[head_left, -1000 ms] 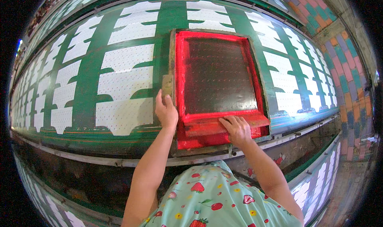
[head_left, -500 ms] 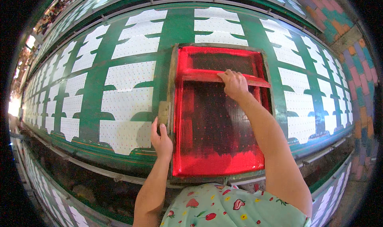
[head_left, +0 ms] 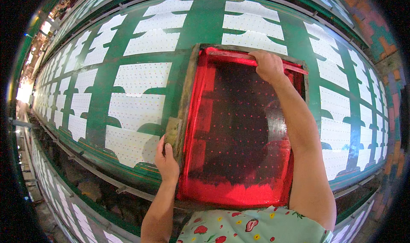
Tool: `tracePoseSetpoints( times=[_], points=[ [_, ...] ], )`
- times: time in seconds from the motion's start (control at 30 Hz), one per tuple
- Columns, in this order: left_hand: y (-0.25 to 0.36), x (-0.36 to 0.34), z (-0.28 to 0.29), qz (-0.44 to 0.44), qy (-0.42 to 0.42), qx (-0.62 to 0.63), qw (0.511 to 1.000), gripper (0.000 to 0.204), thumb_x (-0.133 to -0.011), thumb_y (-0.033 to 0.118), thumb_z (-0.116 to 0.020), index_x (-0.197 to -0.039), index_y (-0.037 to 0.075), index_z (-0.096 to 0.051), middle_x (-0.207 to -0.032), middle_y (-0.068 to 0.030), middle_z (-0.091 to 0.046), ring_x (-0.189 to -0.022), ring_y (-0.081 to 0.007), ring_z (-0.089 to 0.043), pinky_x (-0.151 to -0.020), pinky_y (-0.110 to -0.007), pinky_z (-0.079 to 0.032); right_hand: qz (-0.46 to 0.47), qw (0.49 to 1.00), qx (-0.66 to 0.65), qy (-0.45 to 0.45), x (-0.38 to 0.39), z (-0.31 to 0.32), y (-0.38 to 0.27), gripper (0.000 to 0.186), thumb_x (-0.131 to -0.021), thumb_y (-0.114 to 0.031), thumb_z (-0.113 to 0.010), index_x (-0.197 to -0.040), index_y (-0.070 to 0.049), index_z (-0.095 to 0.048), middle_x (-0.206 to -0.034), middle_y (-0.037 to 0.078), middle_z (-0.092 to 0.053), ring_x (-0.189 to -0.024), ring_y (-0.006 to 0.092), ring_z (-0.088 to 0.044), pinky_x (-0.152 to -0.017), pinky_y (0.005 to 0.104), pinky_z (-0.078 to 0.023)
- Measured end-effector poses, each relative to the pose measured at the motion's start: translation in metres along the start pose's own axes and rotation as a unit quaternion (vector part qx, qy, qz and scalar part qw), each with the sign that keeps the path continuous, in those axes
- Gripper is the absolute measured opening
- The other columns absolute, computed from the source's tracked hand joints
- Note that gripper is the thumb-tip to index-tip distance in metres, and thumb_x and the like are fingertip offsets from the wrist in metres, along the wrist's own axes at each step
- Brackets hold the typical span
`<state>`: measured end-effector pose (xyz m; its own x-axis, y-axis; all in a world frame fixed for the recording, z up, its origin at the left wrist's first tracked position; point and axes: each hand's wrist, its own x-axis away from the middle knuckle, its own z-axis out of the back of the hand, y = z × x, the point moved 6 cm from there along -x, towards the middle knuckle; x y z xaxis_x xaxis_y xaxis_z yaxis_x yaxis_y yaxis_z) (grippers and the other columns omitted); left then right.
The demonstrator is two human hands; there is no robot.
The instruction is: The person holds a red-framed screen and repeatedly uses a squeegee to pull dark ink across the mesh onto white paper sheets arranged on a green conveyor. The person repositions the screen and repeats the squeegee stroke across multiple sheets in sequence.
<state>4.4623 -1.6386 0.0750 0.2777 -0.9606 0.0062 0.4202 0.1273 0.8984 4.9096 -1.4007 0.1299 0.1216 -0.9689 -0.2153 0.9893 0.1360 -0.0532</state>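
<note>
A screen frame [head_left: 188,89] lies on a long green table, its dark dotted mesh [head_left: 230,119] edged in wet red ink [head_left: 239,194]. My right hand [head_left: 269,67] is closed on a red squeegee [head_left: 294,68] at the frame's far end, with my forearm across the mesh's right side. My left hand [head_left: 167,157] grips a pale wooden block [head_left: 174,127] on the frame's left side. White cut fabric pieces [head_left: 136,106] printed with small dots lie in rows on either side.
The green table [head_left: 179,35] curves away left and right. A metal rail [head_left: 119,189] runs along its near edge. Parallel tables [head_left: 60,200] with more white pieces stand behind and in front. Multicoloured paving [head_left: 371,25] shows at the right.
My right hand and squeegee moved from the frame's near end to its far end, uncovering red-dotted mesh and a red band near me. My left hand stays on the block; the view has shifted.
</note>
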Motion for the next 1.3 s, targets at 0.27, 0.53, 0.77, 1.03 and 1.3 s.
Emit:
tracePoseSetpoints(
  times=[0.27,0.53,0.77,1.03,1.3],
  points=[
    [0.004,0.0,-0.001,-0.004,-0.003,-0.009,1.0,0.042,-0.117,0.019,-0.056,-0.151,-0.006,-0.063,-0.147,-0.0187,-0.069,-0.134,-0.0274,-0.065,-0.119,-0.04,-0.046,0.0,0.992,0.023,-0.121,-0.015,-0.003,0.013,0.039,-0.088,-0.012,-0.066,-0.124,-0.016,-0.082,-0.116,0.02,-0.081,-0.113,0.0409,-0.078,-0.099,0.0547,-0.062],
    [0.003,0.001,-0.001,-0.015,-0.01,0.009,1.0,0.045,-0.117,0.021,-0.055,-0.152,-0.007,-0.061,-0.147,-0.0213,-0.068,-0.136,-0.0301,-0.064,-0.119,-0.042,-0.047,0.058,0.984,-0.013,-0.167,0.047,0.022,-0.025,0.035,-0.088,-0.019,-0.066,-0.118,-0.016,-0.083,-0.117,0.017,-0.082,-0.113,0.0404,-0.078,-0.099,0.0551,-0.063],
    [0.003,-0.001,0.001,-0.05,-0.023,0.042,0.998,0.046,-0.117,0.022,-0.054,-0.152,-0.007,-0.06,-0.148,-0.0238,-0.068,-0.137,-0.0342,-0.064,-0.12,-0.044,-0.046,0.027,0.975,-0.021,-0.218,0.165,0.048,-0.095,0.029,-0.09,-0.019,-0.066,-0.115,-0.019,-0.082,-0.112,0.015,-0.082,-0.109,0.0401,-0.079,-0.095,0.0563,-0.063],
    [-0.008,0.002,0.002,-0.047,-0.047,0.087,0.994,0.051,-0.114,0.024,-0.059,-0.155,-0.007,-0.057,-0.152,-0.0266,-0.064,-0.141,-0.0386,-0.062,-0.121,-0.046,-0.045,-0.004,0.965,-0.028,-0.262,0.301,0.072,-0.185,0.047,-0.085,-0.01,-0.068,-0.128,-0.023,-0.082,-0.12,0.014,-0.08,-0.113,0.0393,-0.076,-0.097,0.0537,-0.061],
    [-0.018,-0.002,-0.001,-0.087,-0.036,0.072,0.993,0.061,-0.107,0.03,-0.071,-0.153,-0.007,-0.056,-0.148,-0.0299,-0.064,-0.141,-0.0439,-0.06,-0.119,-0.05,-0.047,-0.016,0.974,-0.037,-0.224,0.417,0.096,-0.26,0.049,-0.082,-0.011,-0.078,-0.13,-0.02,-0.08,-0.115,0.011,-0.078,-0.109,0.0361,-0.077,-0.094,0.0514,-0.062]
  ],
)
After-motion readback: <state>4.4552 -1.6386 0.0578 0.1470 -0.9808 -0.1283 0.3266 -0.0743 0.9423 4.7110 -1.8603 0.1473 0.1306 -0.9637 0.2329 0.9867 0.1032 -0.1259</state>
